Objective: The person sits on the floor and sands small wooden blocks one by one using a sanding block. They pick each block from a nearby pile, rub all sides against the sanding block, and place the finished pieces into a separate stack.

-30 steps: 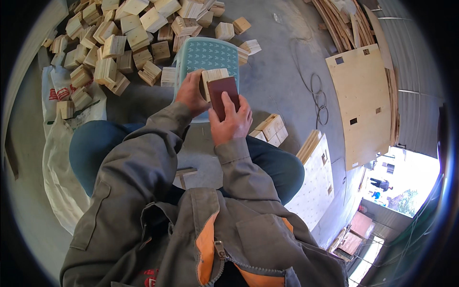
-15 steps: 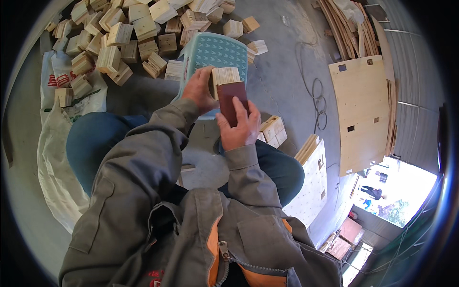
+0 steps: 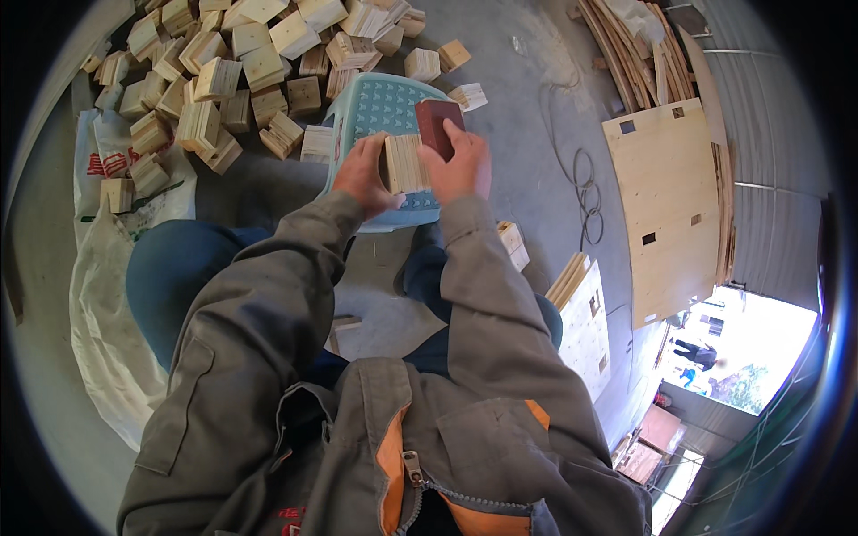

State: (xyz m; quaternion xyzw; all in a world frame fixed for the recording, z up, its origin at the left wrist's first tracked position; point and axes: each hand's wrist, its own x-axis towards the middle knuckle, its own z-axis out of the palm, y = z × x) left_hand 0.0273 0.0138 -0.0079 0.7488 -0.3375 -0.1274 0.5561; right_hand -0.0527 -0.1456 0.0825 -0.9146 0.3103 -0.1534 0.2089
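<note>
A squarish plywood block [image 3: 407, 165] with its layered edge showing is held over the blue plastic stool [image 3: 380, 112]. My left hand [image 3: 362, 174] is closed around the block's left side. In my right hand [image 3: 461, 163] is a reddish-brown sanding block [image 3: 437, 125], gripped with the fingers over its right side. It is tilted at the plywood block's upper right; whether the two touch is hard to tell.
Many plywood blocks [image 3: 264, 67] lie heaped beyond the stool to the left, some on a white woven sack [image 3: 107, 259]. To the right are a stack of blocks [image 3: 513, 243], light boards [image 3: 581, 313], a large plywood sheet [image 3: 666, 214] and a looped cable [image 3: 585, 196].
My right hand has moved up and away with the sanding block, which earlier lay across the plywood block's near side. The left hand keeps the plywood block, now slightly lower and turned.
</note>
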